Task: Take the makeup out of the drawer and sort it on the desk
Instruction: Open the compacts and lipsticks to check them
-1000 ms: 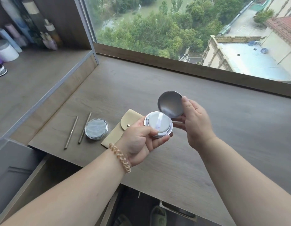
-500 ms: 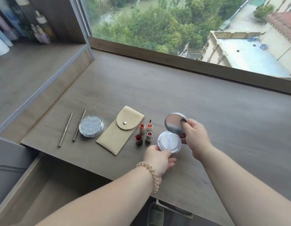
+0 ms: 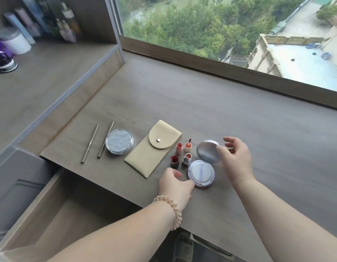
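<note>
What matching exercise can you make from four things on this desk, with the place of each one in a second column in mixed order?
Things
1. pencils
2. pouch
3. lipsticks
4. open compact

Places
A. between the left hand and the right hand
B. farthest left on the desk
C. between the closed compact and the lipsticks
D. between the pouch and the open compact

Pairs: 1-B, 2-C, 3-D, 4-A
</note>
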{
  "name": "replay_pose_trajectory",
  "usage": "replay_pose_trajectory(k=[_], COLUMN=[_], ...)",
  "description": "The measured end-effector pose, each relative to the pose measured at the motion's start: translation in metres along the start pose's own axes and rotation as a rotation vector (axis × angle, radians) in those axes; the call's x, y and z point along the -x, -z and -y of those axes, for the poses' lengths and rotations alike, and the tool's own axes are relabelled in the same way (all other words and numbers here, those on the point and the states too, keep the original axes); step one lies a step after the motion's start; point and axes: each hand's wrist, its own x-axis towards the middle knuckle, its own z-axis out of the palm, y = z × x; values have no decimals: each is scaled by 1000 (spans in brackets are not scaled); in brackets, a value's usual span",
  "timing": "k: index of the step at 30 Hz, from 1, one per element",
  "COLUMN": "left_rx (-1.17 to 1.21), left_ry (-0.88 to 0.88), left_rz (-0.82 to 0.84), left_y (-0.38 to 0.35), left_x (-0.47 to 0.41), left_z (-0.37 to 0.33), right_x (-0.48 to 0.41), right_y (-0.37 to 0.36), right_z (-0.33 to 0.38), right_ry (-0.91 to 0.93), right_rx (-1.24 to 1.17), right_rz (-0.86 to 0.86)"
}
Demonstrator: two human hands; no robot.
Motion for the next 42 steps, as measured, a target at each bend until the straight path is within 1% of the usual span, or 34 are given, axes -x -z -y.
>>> replay_pose_trajectory(k=[1, 3, 4, 5, 6, 7, 11, 12, 14, 16, 18, 20, 23, 26, 27, 28, 29, 31, 32, 33, 35, 36, 39, 42], left_rx=[-31, -33, -24, -20, -17, -13, -10, -13, -23, -50, -98, -134, -129, -90, -64, -28, 27, 230, 362, 480, 613, 657, 745, 765], left_ry=[-20, -43, -52, -62, -73, -87, -160, -179, -206, -227, -225, -197, -178, -246, -280, -314, -340, -362, -349, -332, -319, -322, -347, -357], left_rz=[-21, -102, -158, -217, -272, -317, -420, -440, -500, -565, -596, -605, -613, -596, -578, -536, -457, -186, -38, 90, 252, 299, 384, 408], left_y=[9, 30, 41, 51, 60, 69, 101, 109, 127, 144, 159, 172, 184, 187, 188, 189, 190, 193, 193, 192, 188, 186, 180, 175], left_x=[-3, -12, -16, -19, -23, -26, -40, -45, -55, -66, -76, -83, -91, -87, -84, -81, -77, -66, -61, -56, -51, -49, -41, -33], left_z=[1, 1, 0, -1, -2, -4, -12, -12, -9, -4, 3, 10, 19, 20, 19, 17, 15, 6, 0, -5, -14, -19, -28, -33], right_x=[0, -1, -2, -3, -4, -4, 6, 10, 19, 25, 29, 31, 30, 27, 27, 27, 27, 24, 23, 20, 20, 22, 29, 37], right_y=[3, 4, 1, -5, -15, -29, -99, -116, -149, -175, -196, -210, -222, -224, -222, -217, -209, -193, -185, -179, -170, -166, -149, -131], right_z=[10, 38, 55, 73, 89, 104, 127, 125, 120, 116, 115, 116, 121, 127, 131, 137, 144, 154, 156, 156, 153, 153, 157, 160], right_ry=[78, 303, 421, 521, 599, 652, 757, 774, 779, 775, 780, 775, 757, 711, 661, 561, 425, 153, 69, 16, 3, 16, 70, 129], right_rx=[-22, -37, -21, 17, 74, 151, 671, 754, 822, 820, 804, 807, 852, 897, 856, 741, 555, 118, -13, -88, -194, -231, -257, -163], right_rz=[-99, -283, -334, -340, -300, -214, 271, 358, 487, 526, 492, 475, 498, 538, 550, 570, 608, 779, 883, 976, 1104, 1117, 1033, 937])
